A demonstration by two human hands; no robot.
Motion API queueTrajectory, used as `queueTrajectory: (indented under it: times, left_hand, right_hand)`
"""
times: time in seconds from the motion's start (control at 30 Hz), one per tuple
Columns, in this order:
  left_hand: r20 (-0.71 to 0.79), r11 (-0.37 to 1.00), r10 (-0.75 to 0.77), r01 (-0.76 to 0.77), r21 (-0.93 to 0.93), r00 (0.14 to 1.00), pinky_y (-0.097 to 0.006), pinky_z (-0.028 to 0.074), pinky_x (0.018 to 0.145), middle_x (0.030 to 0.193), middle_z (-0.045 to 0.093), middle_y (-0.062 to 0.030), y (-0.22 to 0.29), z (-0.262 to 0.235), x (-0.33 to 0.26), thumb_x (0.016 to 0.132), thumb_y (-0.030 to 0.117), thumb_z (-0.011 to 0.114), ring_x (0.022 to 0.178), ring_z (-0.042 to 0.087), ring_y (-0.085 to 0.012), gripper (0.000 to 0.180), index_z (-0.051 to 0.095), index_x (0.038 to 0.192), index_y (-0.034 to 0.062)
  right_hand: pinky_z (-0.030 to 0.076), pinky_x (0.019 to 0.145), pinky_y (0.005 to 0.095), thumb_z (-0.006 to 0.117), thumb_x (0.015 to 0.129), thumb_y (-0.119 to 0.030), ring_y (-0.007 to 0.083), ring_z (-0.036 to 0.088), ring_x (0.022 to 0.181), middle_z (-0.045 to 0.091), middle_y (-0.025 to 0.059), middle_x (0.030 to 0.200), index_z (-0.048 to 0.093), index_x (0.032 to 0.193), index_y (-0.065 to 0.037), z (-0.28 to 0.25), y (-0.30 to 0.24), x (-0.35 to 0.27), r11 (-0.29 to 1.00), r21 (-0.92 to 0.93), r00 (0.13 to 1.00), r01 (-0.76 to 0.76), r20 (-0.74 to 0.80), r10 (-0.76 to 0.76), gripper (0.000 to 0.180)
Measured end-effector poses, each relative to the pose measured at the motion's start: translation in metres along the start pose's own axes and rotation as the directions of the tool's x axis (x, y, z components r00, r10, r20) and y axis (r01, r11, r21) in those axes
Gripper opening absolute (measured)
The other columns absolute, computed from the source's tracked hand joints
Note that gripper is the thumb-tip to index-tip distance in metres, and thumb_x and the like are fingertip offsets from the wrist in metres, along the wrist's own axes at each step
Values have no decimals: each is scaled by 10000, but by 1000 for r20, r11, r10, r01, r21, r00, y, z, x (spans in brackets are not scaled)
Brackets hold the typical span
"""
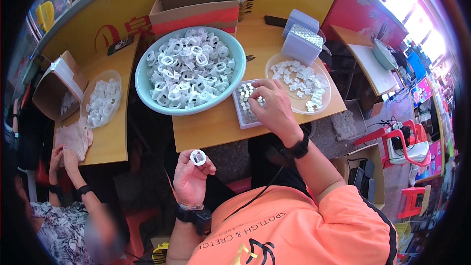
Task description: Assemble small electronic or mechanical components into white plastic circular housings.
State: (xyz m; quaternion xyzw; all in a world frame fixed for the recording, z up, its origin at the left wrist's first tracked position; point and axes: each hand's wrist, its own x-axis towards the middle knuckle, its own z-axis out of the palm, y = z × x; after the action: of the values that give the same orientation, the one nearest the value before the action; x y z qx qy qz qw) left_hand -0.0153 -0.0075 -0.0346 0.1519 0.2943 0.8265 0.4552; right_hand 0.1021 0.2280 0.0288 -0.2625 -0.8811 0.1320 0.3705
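In front of me, over my lap, my left hand (190, 179) is closed round a small round white plastic housing (198, 162), whose open side with a dark and metallic inside faces up. My right hand (274, 108) reaches over a shallow clear tray (249, 124) of small silvery and white cylinders, its thumb and fingertips brought together among them. Whether the fingertips pinch a piece is hidden. Left of the tray stands a large light-green basin (142, 86) heaped with white plastic housings (189, 68). To its right lies a round clear dish (326, 99) with small white plastic parts (300, 79).
Two translucent boxes (300, 46) stand behind the dish, and an open cardboard box (194, 17) behind the basin. A co-worker's hands (66, 158) work at the left table (114, 142), beside a tray of white parts (103, 103). A cardboard box (375, 172) sits right of me.
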Motion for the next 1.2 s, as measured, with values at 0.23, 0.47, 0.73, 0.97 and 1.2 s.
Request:
queueTrajectory:
  times: [0.23, 0.47, 0.73, 0.97, 1.2]
  left_hand:
    - [22, 1000, -3, 3, 3, 1000, -350, 513, 703, 896, 611, -151, -2, 5, -3, 934, 211, 520, 782, 616, -248, 264, 496, 1115, 21]
    - [14, 1000, -6, 6, 4, 1000, -329, 529, 732, 946, 627, -130, -1, 13, -4, 965, 157, 498, 792, 632, -203, 212, 485, 1115, 8]
    - [-10, 998, -44, 44, 54, 999, -304, 523, 740, 970, 633, -112, -3, 15, -6, 947, 133, 529, 794, 630, -183, 225, 502, 1126, -1]
    - [22, 987, -77, 73, 140, 997, -291, 512, 717, 917, 640, -95, -5, 11, -6, 942, 131, 539, 772, 630, -179, 210, 522, 1099, -6]
    - [53, 976, -116, 103, 194, 992, -289, 511, 700, 892, 638, -84, -6, 10, -6, 931, 159, 564, 762, 639, -181, 206, 523, 1055, -1]
  right_hand:
    - [446, 910, 426, 688, 713, -47, 317, 562, 1058, 616, 111, 1032, 612, 778, -30, -8, -72, -36, 886, 393, 954, 246, 64, -293, 102]
    - [425, 939, 443, 670, 733, -94, 294, 533, 1103, 598, 82, 1077, 618, 777, -28, 7, -86, -50, 885, 318, 920, 341, 82, -384, 95]
    - [418, 946, 436, 671, 708, -134, 282, 533, 1087, 596, 79, 1045, 617, 767, -49, 7, -86, -53, 879, 275, 896, 389, 111, -431, 116]
    - [424, 932, 412, 646, 716, -126, 274, 530, 1087, 596, 78, 1027, 627, 805, -55, 3, -85, -53, 867, 317, 876, 385, 169, -451, 115]
    - [437, 912, 383, 651, 722, -113, 268, 536, 1079, 602, 73, 1012, 628, 790, -51, 1, -77, -53, 849, 340, 842, 405, 223, -491, 95]
